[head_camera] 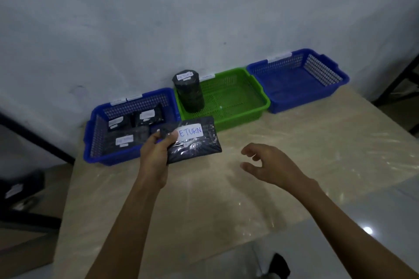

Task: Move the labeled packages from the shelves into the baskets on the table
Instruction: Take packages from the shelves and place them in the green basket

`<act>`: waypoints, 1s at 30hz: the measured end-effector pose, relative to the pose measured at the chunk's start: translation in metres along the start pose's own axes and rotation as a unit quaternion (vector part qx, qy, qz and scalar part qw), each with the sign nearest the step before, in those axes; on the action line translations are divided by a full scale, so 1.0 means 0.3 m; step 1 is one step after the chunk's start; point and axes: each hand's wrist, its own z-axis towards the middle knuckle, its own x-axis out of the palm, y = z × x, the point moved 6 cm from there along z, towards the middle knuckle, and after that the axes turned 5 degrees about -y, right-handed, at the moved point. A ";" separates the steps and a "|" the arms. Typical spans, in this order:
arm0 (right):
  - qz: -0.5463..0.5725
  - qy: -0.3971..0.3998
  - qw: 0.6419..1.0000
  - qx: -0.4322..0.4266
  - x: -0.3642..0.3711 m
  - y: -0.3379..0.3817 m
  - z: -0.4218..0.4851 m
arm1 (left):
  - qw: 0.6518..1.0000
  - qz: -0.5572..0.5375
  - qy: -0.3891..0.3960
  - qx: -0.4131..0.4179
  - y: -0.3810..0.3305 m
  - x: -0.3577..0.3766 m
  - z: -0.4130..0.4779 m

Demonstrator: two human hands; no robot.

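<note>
My left hand (155,154) grips a flat black package (197,145) with a white label reading RETURN, held above the table in front of the left blue basket (90,142) and the green basket (242,118). The left blue basket holds several black labeled packages (147,116). In the green basket stands an upright black cylindrical package (189,93) with a label on top. The right blue basket (301,97) has nothing visible inside. My right hand (269,164) hovers over the table with loosely curled fingers, holding nothing.
The three baskets sit in a row against a pale wall on a beige table (226,199). A dark package with a white label (20,188) lies low at the left, beside a black frame. A black table leg (399,79) stands at the far right.
</note>
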 end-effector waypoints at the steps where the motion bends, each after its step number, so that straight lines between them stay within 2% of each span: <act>1: 0.000 0.008 1.000 -0.009 -0.008 -0.034 0.050 | 1.000 -0.001 -0.013 -0.006 0.013 0.039 0.035; 6: -0.021 0.020 0.998 -0.053 -0.038 -0.162 0.278 | 0.996 0.012 -0.062 -0.058 0.100 0.242 0.244; 11: -0.088 -0.031 0.986 -0.140 -0.017 -0.249 0.519 | 0.991 0.053 -0.083 -0.095 0.195 0.459 0.509; 14: -0.117 -0.054 0.982 -0.140 0.001 -0.314 0.627 | 0.986 0.044 -0.099 -0.124 0.255 0.557 0.662; 17: -0.134 -0.025 0.982 -0.131 0.048 -0.382 0.695 | 0.982 0.060 -0.127 -0.128 0.292 0.632 0.771; 23: -0.143 0.017 0.982 -0.119 0.116 -0.484 0.747 | 0.971 0.168 -0.167 -0.035 0.334 0.724 0.896; 28: -0.169 -0.013 0.975 -0.146 0.134 -0.480 0.758 | 0.946 0.254 -0.198 0.045 0.330 0.752 0.887; 30: -0.171 -0.021 0.973 -0.157 0.134 -0.477 0.754 | 0.936 0.292 -0.183 0.064 0.331 0.761 0.872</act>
